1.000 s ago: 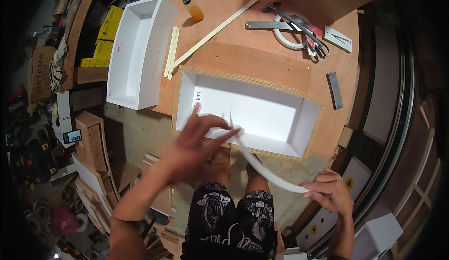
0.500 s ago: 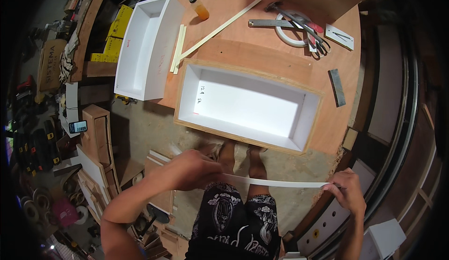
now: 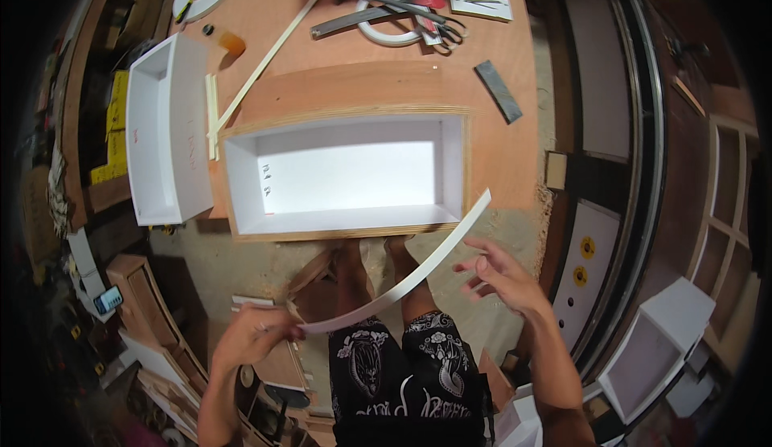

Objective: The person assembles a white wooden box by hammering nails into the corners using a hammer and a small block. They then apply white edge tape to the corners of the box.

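Observation:
A long, thin white strip of edge banding (image 3: 402, 288) curves upward to the right, in front of the table. My left hand (image 3: 256, 334) is closed on its lower left end. The strip's free end reaches near the right front corner of an open drawer box (image 3: 346, 235), white inside with bare plywood edges. Just right of the strip, my right hand (image 3: 505, 276) has its fingers spread and holds nothing. The box lies on the wooden table (image 3: 498, 165) with its open side up.
A second white drawer box (image 3: 189, 157) stands at the table's left, beside pale thin strips (image 3: 269, 57). Farther back are an orange bottle (image 3: 232, 43), a tape roll (image 3: 392, 40), a hammer (image 3: 390, 0) and scissors (image 3: 450, 35). A grey block (image 3: 498, 91) lies at the right.
My right hand has let go of the strip's right end, which now points up. My left hand has moved left and down. The view has shifted, so the table appears farther left.

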`<move>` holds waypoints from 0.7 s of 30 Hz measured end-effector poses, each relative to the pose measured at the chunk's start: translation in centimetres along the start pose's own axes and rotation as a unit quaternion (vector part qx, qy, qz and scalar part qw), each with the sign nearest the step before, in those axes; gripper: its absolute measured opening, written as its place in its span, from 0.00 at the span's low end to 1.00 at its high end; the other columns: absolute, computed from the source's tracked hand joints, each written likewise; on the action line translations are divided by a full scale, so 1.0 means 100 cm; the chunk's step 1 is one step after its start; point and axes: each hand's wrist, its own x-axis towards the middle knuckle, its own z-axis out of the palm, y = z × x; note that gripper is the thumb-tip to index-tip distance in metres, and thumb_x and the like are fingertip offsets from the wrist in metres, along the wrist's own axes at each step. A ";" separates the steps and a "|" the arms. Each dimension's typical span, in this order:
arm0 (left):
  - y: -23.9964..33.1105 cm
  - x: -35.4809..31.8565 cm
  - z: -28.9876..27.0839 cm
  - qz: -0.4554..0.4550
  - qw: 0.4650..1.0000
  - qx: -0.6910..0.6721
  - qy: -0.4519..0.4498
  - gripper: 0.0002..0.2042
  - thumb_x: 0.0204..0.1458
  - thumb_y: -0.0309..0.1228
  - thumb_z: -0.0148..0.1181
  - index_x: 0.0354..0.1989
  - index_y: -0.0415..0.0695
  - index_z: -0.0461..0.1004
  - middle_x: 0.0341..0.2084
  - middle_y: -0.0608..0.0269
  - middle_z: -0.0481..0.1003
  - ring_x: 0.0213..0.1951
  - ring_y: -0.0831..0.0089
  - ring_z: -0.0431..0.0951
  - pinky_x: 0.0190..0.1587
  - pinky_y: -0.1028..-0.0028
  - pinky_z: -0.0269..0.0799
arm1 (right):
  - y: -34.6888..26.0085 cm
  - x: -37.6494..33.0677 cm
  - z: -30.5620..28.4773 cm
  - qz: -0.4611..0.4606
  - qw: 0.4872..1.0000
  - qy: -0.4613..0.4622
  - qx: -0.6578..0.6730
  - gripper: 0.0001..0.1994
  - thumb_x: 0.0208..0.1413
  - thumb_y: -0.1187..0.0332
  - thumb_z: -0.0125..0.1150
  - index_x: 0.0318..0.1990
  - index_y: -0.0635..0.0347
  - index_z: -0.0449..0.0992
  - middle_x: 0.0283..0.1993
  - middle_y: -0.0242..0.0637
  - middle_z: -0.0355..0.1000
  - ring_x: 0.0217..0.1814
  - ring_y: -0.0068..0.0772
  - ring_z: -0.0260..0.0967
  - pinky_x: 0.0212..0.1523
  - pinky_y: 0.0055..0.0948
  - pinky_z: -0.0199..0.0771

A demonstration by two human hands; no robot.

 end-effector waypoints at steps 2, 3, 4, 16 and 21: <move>0.001 0.007 0.008 -0.008 1.000 -0.009 -0.011 0.05 0.61 0.21 0.63 0.35 0.39 0.85 0.28 0.56 0.86 0.32 0.67 0.87 0.37 0.70 0.80 | 0.002 0.000 0.017 -0.083 0.982 -0.013 0.172 0.28 0.68 0.57 0.70 0.68 0.59 0.68 0.54 0.37 0.76 0.44 0.27 0.74 0.37 0.23 0.76; 0.001 0.009 0.012 -0.015 1.000 -0.012 -0.016 0.05 0.61 0.21 0.63 0.36 0.39 0.85 0.28 0.56 0.86 0.32 0.67 0.88 0.37 0.70 0.80 | -0.009 0.004 0.023 -0.135 0.964 -0.008 0.227 0.30 0.68 0.57 0.70 0.71 0.59 0.67 0.55 0.37 0.76 0.46 0.26 0.74 0.38 0.22 0.76; 0.001 0.009 0.013 -0.028 0.999 -0.013 -0.012 0.05 0.62 0.22 0.63 0.36 0.38 0.85 0.28 0.56 0.85 0.31 0.69 0.87 0.37 0.70 0.80 | -0.019 0.010 0.026 -0.187 0.941 -0.003 0.281 0.32 0.68 0.58 0.71 0.73 0.59 0.65 0.55 0.37 0.75 0.47 0.25 0.74 0.38 0.22 0.76; -0.009 0.039 0.021 -0.148 0.980 -0.095 0.094 0.10 0.69 0.29 0.62 0.37 0.34 0.80 0.28 0.58 0.82 0.27 0.75 0.80 0.33 0.74 0.77 | -0.067 0.059 0.014 -0.364 0.891 0.215 0.162 0.29 0.59 0.79 0.75 0.65 0.69 0.67 0.45 0.35 0.74 0.38 0.19 0.77 0.38 0.20 0.80; -0.007 0.047 0.031 -0.155 0.973 -0.127 0.117 0.08 0.66 0.28 0.65 0.35 0.36 0.80 0.29 0.59 0.83 0.28 0.77 0.80 0.35 0.75 0.76 | -0.067 0.066 0.017 -0.393 0.861 0.272 0.172 0.26 0.58 0.81 0.74 0.61 0.68 0.68 0.45 0.39 0.76 0.37 0.21 0.78 0.39 0.21 0.80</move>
